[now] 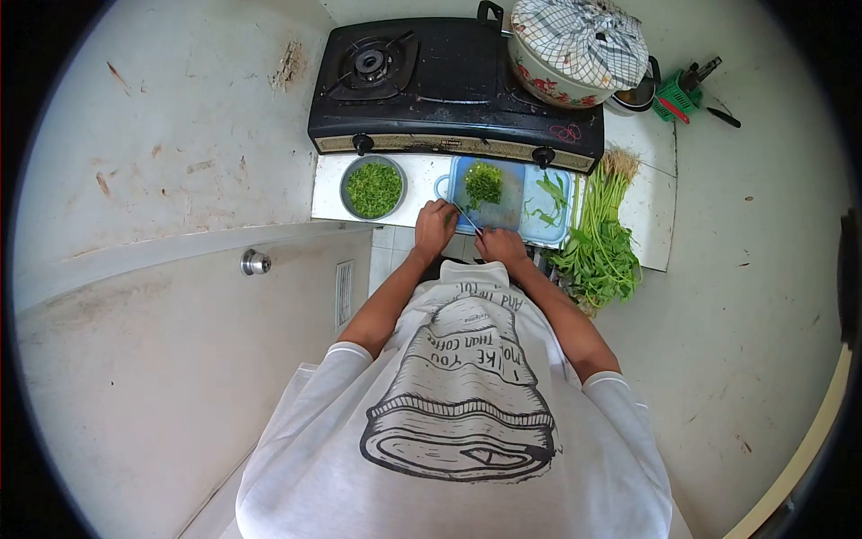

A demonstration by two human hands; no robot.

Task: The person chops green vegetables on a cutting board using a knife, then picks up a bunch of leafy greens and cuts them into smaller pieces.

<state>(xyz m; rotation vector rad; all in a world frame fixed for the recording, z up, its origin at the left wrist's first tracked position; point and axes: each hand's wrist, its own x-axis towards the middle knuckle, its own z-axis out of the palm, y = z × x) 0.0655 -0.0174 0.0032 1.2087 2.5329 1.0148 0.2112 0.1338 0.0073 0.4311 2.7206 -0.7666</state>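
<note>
My right hand (499, 244) is closed around the handle of a knife (468, 218), at the front edge of the blue cutting board (510, 208). The blade slants up and left toward my left hand (436, 225). That hand has its fingers bent together beside the blade tip, at the board's left front corner. Whether it touches the blade or pinches something is hard to see. A pile of chopped greens (485, 182) lies on the board beyond the knife. Loose green leaves (546, 199) rest on the board's lighter right part.
Left of the board stands a grey bowl (344, 199) of chopped greens. On the right lies a leafy bunch with roots (600, 238). Behind is a black gas stove (458, 108) bearing a cloth-covered pot (557, 88). A green basket (669, 94) with utensils sits at the back right.
</note>
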